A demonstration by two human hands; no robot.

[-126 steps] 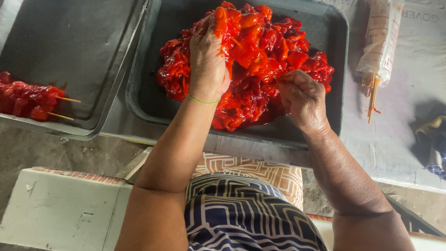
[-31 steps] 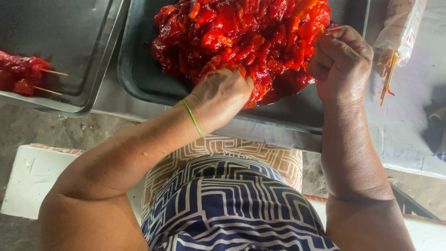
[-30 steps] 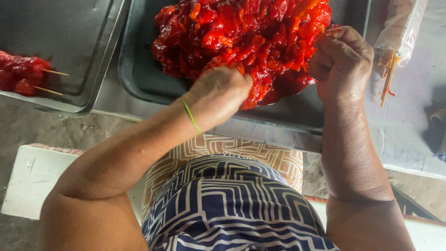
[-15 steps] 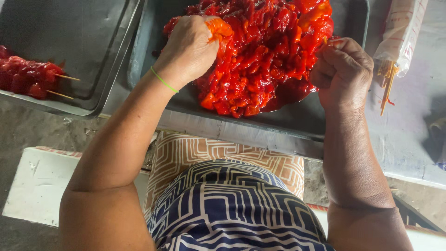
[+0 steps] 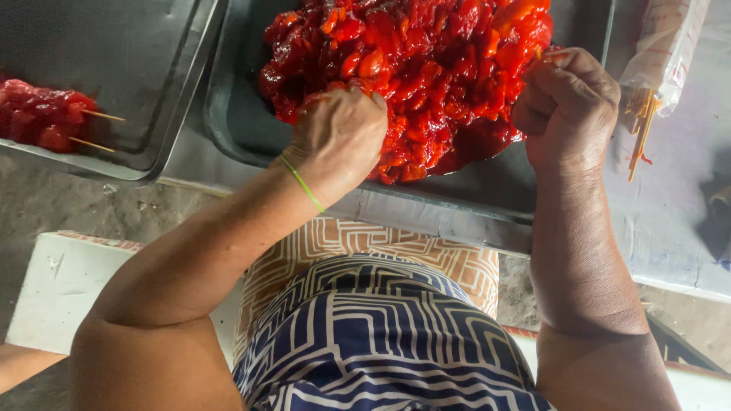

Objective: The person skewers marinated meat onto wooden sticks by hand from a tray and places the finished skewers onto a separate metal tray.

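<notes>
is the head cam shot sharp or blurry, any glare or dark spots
Head view: mostly sharp on both hands, the left hand and right hand, and on the red meat pile, whose wet glaze shows small glints; soft, even daylight with no harsh shadows; the dark tray and the left tray read dim; the skewer bag is cropped at the top.

Soft, even daylight, faint shadows, glossy sheen on the red meat (image 5: 426, 68), slight motion blur.

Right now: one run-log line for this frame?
left hand: in red meat pile | right hand: fisted at pile edge | dark tray | finished skewers left
</notes>
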